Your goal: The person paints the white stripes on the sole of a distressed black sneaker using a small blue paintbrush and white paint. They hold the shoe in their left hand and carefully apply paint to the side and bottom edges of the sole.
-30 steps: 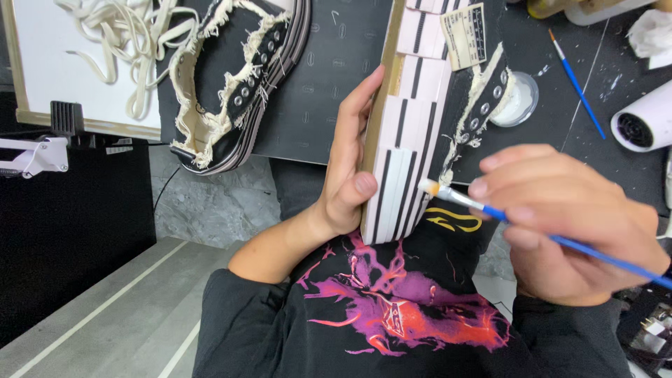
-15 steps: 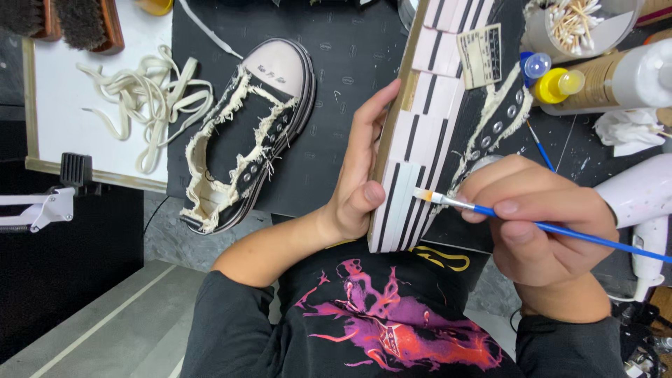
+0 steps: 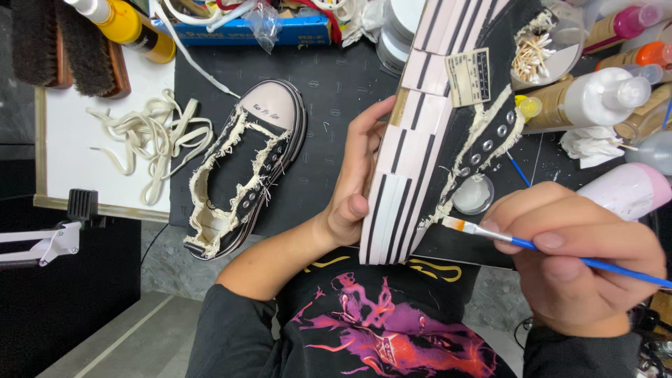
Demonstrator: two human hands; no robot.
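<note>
Two sneakers here: the black platform shoe (image 3: 448, 133) stands tilted mid-frame, its striped sole gripped by the left hand (image 3: 353, 182), fingers curled round the edge. Its mate (image 3: 245, 171) lies on the black mat (image 3: 336, 84) at 9 o'clock. At 4 o'clock the right hand (image 3: 577, 262) pinches a blue paintbrush (image 3: 560, 252), bristles touching the sole's edge.

A second black frayed-edge sneaker (image 3: 245, 171) lies on the black mat (image 3: 336, 84) near its left edge. On the white board (image 3: 70, 126) beside the mat — loose cream laces (image 3: 150, 140), two shoe brushes (image 3: 66, 45) at its top-left corner and a yellow squeeze bottle (image 3: 129, 24). Along the mat's right edge stand plastic bottles (image 3: 595, 98), a jar of cotton swabs (image 3: 542, 52) and crumpled tissue (image 3: 588, 143).
</note>
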